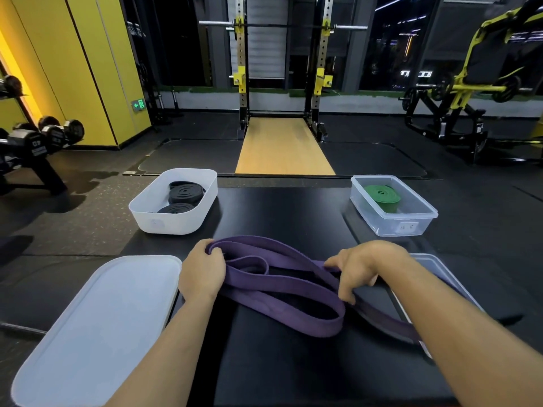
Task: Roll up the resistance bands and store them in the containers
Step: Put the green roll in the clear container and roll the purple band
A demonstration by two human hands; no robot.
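Note:
A long purple resistance band (282, 284) lies in loose loops on the black table (279, 207) in front of me. My left hand (201, 273) grips its folded left end. My right hand (357, 267) pinches a strand of the same band at the right. A white container (152, 214) at the back left holds two rolled black bands (185, 193). A clear container (411, 221) at the back right holds one rolled green band (383, 196).
A white lid (97, 324) lies flat at the near left of the table. A clear lid (435, 267) lies at the near right, partly under my right forearm. A dumbbell rack (38, 142) stands far left, a squat rack (282, 69) beyond the table.

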